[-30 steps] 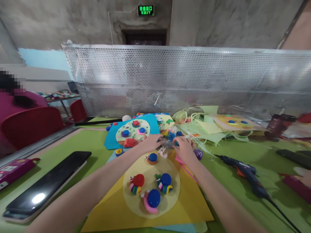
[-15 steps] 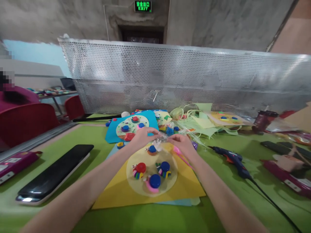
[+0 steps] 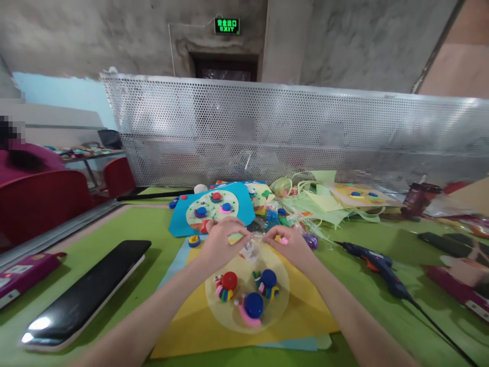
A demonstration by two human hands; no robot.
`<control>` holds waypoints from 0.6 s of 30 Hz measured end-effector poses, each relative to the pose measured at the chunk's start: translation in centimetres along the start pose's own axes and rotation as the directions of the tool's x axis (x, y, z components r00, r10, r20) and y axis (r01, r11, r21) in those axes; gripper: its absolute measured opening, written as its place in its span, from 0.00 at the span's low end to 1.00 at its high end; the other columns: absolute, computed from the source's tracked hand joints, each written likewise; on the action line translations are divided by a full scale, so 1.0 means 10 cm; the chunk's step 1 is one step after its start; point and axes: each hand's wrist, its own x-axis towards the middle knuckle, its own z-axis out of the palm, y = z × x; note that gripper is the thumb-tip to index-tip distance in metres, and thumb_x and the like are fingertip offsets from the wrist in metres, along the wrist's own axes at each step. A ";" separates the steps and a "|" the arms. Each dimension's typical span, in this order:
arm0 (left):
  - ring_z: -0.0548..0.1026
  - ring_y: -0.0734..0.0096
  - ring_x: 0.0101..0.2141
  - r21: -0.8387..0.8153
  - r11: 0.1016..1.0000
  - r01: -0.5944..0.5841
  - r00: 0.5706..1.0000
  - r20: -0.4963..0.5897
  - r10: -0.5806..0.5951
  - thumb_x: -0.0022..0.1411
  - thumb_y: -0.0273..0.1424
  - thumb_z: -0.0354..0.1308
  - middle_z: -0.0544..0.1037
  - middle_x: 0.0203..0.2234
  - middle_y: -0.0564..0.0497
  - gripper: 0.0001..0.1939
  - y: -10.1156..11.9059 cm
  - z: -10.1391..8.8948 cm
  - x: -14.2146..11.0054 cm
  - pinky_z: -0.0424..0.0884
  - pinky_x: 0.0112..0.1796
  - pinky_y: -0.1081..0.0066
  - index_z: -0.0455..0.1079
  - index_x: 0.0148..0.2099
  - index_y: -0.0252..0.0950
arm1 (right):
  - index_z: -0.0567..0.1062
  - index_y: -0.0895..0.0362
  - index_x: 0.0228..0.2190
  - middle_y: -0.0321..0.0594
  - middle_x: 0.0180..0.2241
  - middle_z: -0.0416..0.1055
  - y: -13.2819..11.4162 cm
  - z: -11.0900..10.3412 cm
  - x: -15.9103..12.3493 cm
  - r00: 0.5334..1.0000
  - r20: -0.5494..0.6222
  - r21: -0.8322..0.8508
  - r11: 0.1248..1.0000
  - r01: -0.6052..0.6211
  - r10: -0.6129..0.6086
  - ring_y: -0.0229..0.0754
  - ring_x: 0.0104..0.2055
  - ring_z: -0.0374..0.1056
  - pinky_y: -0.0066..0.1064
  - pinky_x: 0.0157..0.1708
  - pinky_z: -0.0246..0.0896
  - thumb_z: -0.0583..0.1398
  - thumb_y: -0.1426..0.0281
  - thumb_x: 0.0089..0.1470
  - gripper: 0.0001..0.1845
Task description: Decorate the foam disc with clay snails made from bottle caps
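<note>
Between my two hands hangs a small clear plastic bag (image 3: 250, 250) with something whitish in it. My left hand (image 3: 225, 239) pinches its left edge, and the fingers of my right hand (image 3: 286, 240) close on its right edge. Below them lies a yellow sheet (image 3: 183, 326) with a pale round disc (image 3: 229, 321) on it. The disc carries clay snails with bottle-cap shells: a red cap (image 3: 229, 281), a blue cap (image 3: 269, 278) and a larger blue cap (image 3: 254, 305) with a pink body. My hands hide the disc's upper part.
A blue card (image 3: 244, 199) with cap snails lies behind my left hand. A glue gun (image 3: 376, 262) with its cord is at right, near a purple power strip (image 3: 458, 290). A black case (image 3: 87, 290) lies left. Paper scraps (image 3: 324, 199) lie behind; a perforated metal screen (image 3: 290, 132) stands beyond.
Both hands have come nearer, lifting the small clear bag from the pile behind to above the round disc. The camera view has shifted slightly.
</note>
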 end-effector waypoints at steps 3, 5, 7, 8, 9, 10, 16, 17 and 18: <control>0.71 0.59 0.44 0.040 0.999 -0.021 0.999 0.027 0.020 0.59 0.30 0.55 0.79 0.32 0.51 0.07 0.09 -0.02 -0.04 0.57 0.49 0.53 0.72 0.30 0.39 | 0.75 0.56 0.25 0.38 0.27 0.74 0.00 0.05 -0.02 0.997 0.012 -0.014 0.997 0.076 -0.076 0.40 0.31 0.68 0.31 0.34 0.61 0.61 0.66 0.47 0.06; 0.71 0.59 0.45 0.055 0.998 -0.036 0.998 0.059 0.032 0.59 0.30 0.55 0.79 0.30 0.53 0.07 0.14 -0.02 -0.06 0.55 0.50 0.51 0.72 0.29 0.40 | 0.74 0.56 0.22 0.38 0.25 0.74 0.02 0.09 -0.02 0.992 0.016 -0.018 0.991 0.129 -0.129 0.40 0.29 0.68 0.30 0.32 0.61 0.60 0.63 0.50 0.11; 0.71 0.60 0.44 0.066 0.998 -0.025 0.996 0.083 0.019 0.59 0.28 0.54 0.78 0.31 0.53 0.07 0.18 -0.03 -0.07 0.54 0.50 0.50 0.71 0.29 0.39 | 0.72 0.56 0.18 0.38 0.22 0.73 0.04 0.10 -0.03 0.983 0.015 -0.029 0.982 0.186 -0.185 0.39 0.27 0.67 0.30 0.29 0.59 0.60 0.60 0.51 0.16; 0.72 0.62 0.42 0.067 0.998 -0.003 0.995 0.096 -0.004 0.59 0.27 0.54 0.78 0.31 0.53 0.07 0.20 -0.04 -0.07 0.54 0.50 0.50 0.71 0.29 0.39 | 0.72 0.56 0.17 0.38 0.21 0.73 0.05 0.11 -0.03 0.977 0.011 -0.039 0.976 0.213 -0.213 0.39 0.26 0.66 0.31 0.29 0.58 0.60 0.59 0.51 0.18; 0.73 0.63 0.40 0.066 0.997 0.028 0.993 0.114 -0.036 0.59 0.27 0.54 0.78 0.32 0.53 0.07 0.21 -0.05 -0.08 0.54 0.50 0.49 0.70 0.30 0.39 | 0.71 0.56 0.16 0.38 0.20 0.72 0.05 0.12 -0.03 0.971 0.008 -0.050 0.970 0.239 -0.239 0.39 0.25 0.65 0.31 0.29 0.57 0.60 0.58 0.51 0.19; 0.73 0.63 0.40 0.065 0.995 0.075 0.987 0.140 -0.084 0.58 0.27 0.55 0.77 0.32 0.54 0.06 0.22 -0.06 -0.09 0.53 0.50 0.49 0.70 0.30 0.39 | 0.71 0.55 0.15 0.37 0.19 0.71 0.05 0.12 -0.04 0.964 0.005 -0.061 0.963 0.264 -0.265 0.39 0.25 0.64 0.32 0.30 0.55 0.60 0.58 0.51 0.20; 0.72 0.62 0.41 0.098 0.987 0.125 0.967 0.210 -0.144 0.58 0.28 0.59 0.76 0.29 0.54 0.07 0.26 -0.12 -0.10 0.51 0.51 0.46 0.70 0.27 0.38 | 0.70 0.56 0.18 0.35 0.20 0.70 -0.03 0.18 -0.11 0.948 0.038 -0.097 0.943 0.318 -0.316 0.37 0.25 0.63 0.30 0.29 0.55 0.60 0.63 0.54 0.16; 0.72 0.62 0.41 0.096 0.988 0.124 0.966 0.214 -0.142 0.58 0.27 0.59 0.76 0.29 0.54 0.07 0.26 -0.11 -0.09 0.52 0.51 0.46 0.70 0.27 0.38 | 0.70 0.56 0.19 0.35 0.21 0.70 -0.04 0.19 -0.12 0.949 0.056 -0.087 0.945 0.315 -0.311 0.37 0.26 0.63 0.29 0.28 0.55 0.59 0.64 0.54 0.15; 0.72 0.63 0.41 0.094 0.988 0.124 0.967 0.212 -0.141 0.58 0.27 0.59 0.76 0.30 0.54 0.07 0.26 -0.11 -0.08 0.52 0.52 0.47 0.69 0.27 0.37 | 0.69 0.56 0.20 0.35 0.21 0.69 -0.05 0.19 -0.12 0.948 0.073 -0.077 0.946 0.315 -0.310 0.37 0.26 0.63 0.29 0.28 0.56 0.59 0.65 0.54 0.14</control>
